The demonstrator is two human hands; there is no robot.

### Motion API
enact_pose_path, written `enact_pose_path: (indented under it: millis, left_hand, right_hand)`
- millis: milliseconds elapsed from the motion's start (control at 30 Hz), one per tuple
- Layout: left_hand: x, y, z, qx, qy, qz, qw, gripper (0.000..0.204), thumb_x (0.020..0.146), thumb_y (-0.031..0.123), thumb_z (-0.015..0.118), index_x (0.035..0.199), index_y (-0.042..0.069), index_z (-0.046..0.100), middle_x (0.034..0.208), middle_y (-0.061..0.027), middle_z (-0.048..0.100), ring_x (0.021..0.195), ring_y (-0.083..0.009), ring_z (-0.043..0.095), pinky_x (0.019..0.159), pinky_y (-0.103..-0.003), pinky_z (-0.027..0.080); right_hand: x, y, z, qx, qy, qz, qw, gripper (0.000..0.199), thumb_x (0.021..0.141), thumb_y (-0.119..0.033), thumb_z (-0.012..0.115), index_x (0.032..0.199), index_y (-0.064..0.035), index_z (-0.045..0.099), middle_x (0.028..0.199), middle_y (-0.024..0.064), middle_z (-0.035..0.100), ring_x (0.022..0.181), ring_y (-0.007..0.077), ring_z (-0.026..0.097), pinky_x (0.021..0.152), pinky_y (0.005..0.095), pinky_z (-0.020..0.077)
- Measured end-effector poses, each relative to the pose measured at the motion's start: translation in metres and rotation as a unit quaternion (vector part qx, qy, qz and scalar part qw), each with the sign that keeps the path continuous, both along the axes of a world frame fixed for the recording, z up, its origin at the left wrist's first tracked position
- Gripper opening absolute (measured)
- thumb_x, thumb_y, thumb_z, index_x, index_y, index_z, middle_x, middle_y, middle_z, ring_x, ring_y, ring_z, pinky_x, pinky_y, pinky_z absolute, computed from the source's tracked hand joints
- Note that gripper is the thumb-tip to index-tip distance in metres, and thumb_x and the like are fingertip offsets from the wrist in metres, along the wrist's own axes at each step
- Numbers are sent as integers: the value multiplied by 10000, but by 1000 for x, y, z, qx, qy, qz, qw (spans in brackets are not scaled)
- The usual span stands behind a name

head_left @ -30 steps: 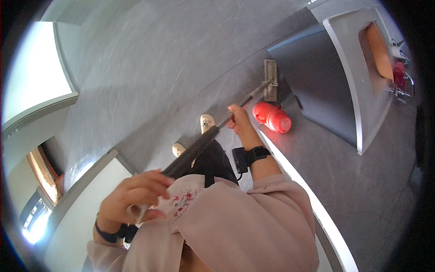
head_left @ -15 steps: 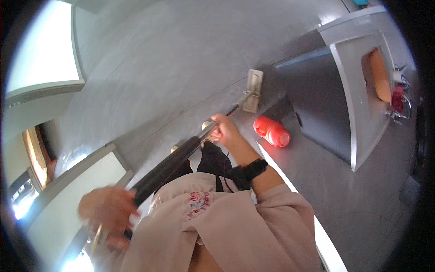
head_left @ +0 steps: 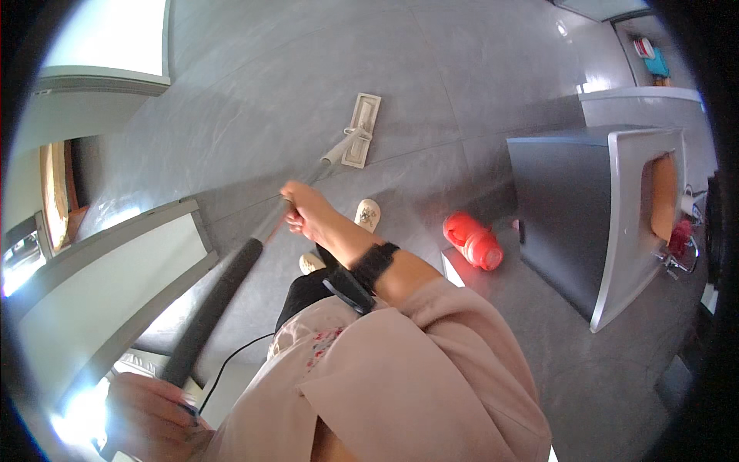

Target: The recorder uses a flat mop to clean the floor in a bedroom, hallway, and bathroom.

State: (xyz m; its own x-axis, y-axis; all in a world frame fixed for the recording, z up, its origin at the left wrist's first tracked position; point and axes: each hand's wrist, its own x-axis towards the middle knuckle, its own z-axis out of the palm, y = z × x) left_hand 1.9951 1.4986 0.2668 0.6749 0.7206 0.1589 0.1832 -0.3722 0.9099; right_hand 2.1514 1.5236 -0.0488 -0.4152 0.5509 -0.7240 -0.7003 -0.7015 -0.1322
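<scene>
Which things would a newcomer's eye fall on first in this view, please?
The bright red jug probably stands out first, on the grey floor to the right of the cream shoes. Next comes the flat mop, slanting between the left hand at lower left and the right hand nearer the centre, its pale rectangular head ahead of the shoes.

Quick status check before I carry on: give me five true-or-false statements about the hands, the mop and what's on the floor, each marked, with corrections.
1. The left hand and right hand both grip the pole. True.
2. The right hand is nearer the mop head than the left. True.
3. The mop head is round. False: it is rectangular.
4. The red container hangs from the right hand. False: it is on the floor.
5. The shoes are pale. True.
</scene>
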Motion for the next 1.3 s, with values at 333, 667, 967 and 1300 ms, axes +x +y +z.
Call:
enact_pose_path:
  millis: [333, 667, 967, 1300]
  left_hand:
    - [-59, -4, -53, -87, -141, 185, 969, 220, 743, 211, 589, 665, 130, 400, 469, -4, 418, 447, -109, 426, 531, -254, 375]
    - [-118, -29, -22, -34, -60, -213, 975, 131, 773, 219, 552, 726, 98, 573, 613, -20, 559, 582, -152, 563, 579, -294, 476]
    - [-184, -87, -30, -93, -183, 207, 957, 182, 712, 271, 615, 609, 154, 520, 488, 23, 503, 443, -124, 514, 439, -235, 386]
    - [-147, -83, -48, 5, -2, -181, 983, 125, 676, 179, 625, 618, 112, 537, 537, 8, 492, 501, -128, 516, 588, -303, 451]
  right_hand:
    - [-14, -49, -35, -78, -18, 80, 994, 265, 699, -233, 435, 493, -123, 311, 404, 5, 295, 325, 113, 247, 348, 257, 189]
    - [-92, -18, -34, -16, 22, 21, 999, 287, 711, -228, 470, 468, -137, 348, 373, 24, 329, 277, 123, 256, 328, 268, 227]
    - [-139, -92, -30, -43, 41, 71, 996, 342, 740, -256, 446, 441, -120, 348, 376, 21, 316, 287, 126, 266, 339, 256, 244]
    - [-146, -24, -67, 28, 60, 20, 998, 230, 709, -220, 462, 514, -119, 392, 376, 20, 344, 259, 129, 297, 292, 261, 263]
